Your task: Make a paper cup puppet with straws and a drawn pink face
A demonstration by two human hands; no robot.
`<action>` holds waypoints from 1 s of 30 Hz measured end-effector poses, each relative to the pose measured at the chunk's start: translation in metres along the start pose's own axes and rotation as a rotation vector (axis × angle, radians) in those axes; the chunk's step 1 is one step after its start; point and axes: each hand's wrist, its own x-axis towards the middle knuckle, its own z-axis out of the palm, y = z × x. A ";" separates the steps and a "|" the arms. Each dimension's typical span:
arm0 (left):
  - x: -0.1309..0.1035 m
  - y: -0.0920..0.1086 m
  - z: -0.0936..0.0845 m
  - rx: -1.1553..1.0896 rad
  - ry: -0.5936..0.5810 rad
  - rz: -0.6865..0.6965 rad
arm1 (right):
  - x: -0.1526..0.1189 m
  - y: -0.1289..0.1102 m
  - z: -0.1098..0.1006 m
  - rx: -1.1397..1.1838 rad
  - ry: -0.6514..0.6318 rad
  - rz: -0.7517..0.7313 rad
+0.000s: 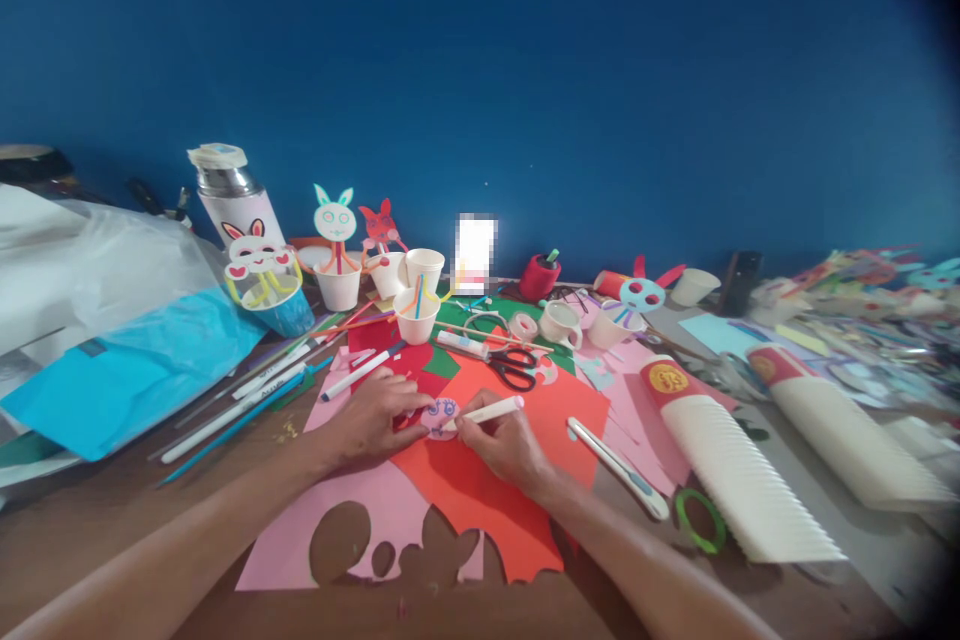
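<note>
Brown bench (337, 615), dark-blue wall (480, 70): round pink paper face (441, 418) between two hands.
Beyond the cut-out pink sheet (281, 555) towards the near edge, the left hand's (375, 417) parted fingers press the blue-eyed face, probably steadying it; the right hand (510, 445) pinches a white marker (491, 410) narrowly, probably for control.

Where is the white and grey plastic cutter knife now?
In the head view, the knife lies right of the right hand, just left of the round green ring.
</note>
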 end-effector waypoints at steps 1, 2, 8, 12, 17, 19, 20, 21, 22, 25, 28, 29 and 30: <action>0.000 0.000 0.000 -0.002 0.000 0.002 | 0.000 0.000 0.000 -0.006 -0.001 -0.002; 0.000 0.000 0.001 -0.003 -0.001 0.004 | 0.000 0.001 0.000 -0.014 -0.001 -0.003; 0.000 -0.003 0.004 0.000 0.010 0.012 | 0.000 0.003 0.000 -0.072 -0.001 -0.024; 0.000 -0.002 0.003 -0.004 0.010 0.009 | 0.000 0.004 0.001 -0.123 -0.012 -0.040; 0.000 -0.001 0.001 0.002 0.019 0.006 | -0.002 0.007 0.001 -0.123 -0.026 -0.034; 0.000 0.000 0.001 -0.001 0.016 0.000 | -0.002 0.008 0.001 -0.114 -0.023 -0.027; 0.000 0.000 0.001 -0.003 0.015 -0.001 | -0.002 0.007 0.001 -0.111 -0.017 -0.029; 0.000 0.000 0.000 -0.003 0.014 0.000 | -0.002 0.007 0.001 -0.112 -0.011 -0.033; 0.000 0.000 0.000 -0.002 0.012 0.001 | -0.001 0.007 0.001 -0.115 -0.003 -0.038; 0.000 0.000 0.000 0.004 0.006 -0.001 | -0.001 0.006 0.001 -0.124 0.000 -0.048; 0.000 -0.001 0.001 0.007 0.004 0.001 | -0.001 0.006 0.000 -0.120 -0.018 -0.041; 0.000 -0.002 0.002 0.008 0.002 0.000 | -0.001 0.006 0.000 -0.119 -0.023 -0.037; 0.000 -0.002 0.002 0.009 -0.001 0.001 | -0.001 0.006 0.000 -0.118 -0.021 -0.034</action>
